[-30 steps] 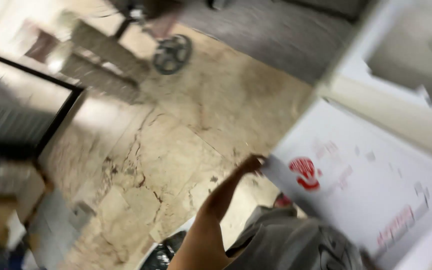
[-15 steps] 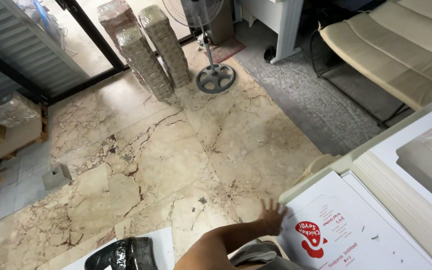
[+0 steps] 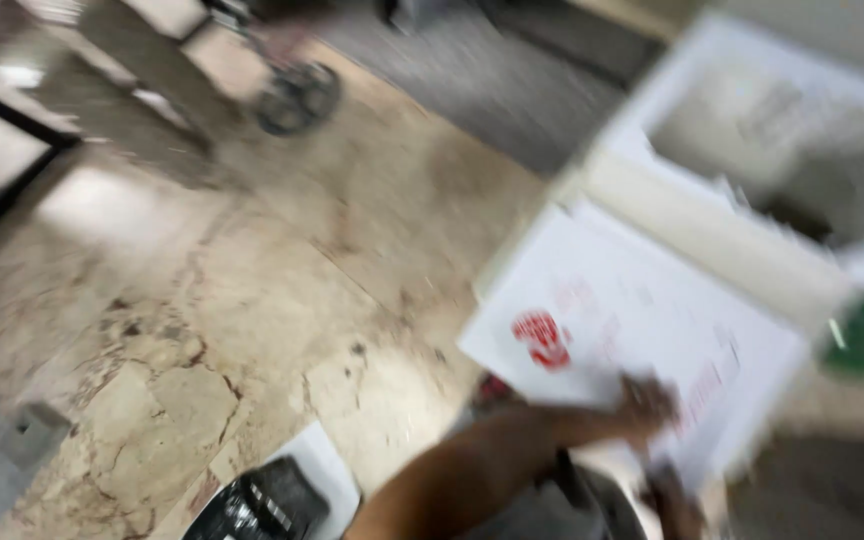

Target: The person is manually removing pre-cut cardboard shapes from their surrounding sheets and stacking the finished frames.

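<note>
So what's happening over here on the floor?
A person's hand rests on a flat white board with a red mark, which lies over a cracked stone floor. An open white box sits just beyond it. The picture is blurred, so whether the hand's grip is closed cannot be told.

— How many white boards with a red mark?
— One flat board [image 3: 642,330], with one red mark [image 3: 542,338].
— Hands on it?
— One hand [image 3: 647,405] at its near edge; a second dark shape lower down is too blurred to call.
— White boxes?
— One open box [image 3: 782,130] behind the board.
— On the floor?
— One round fan base [image 3: 297,98] far off, and one black thing [image 3: 262,505] on one white sheet [image 3: 327,465].
</note>
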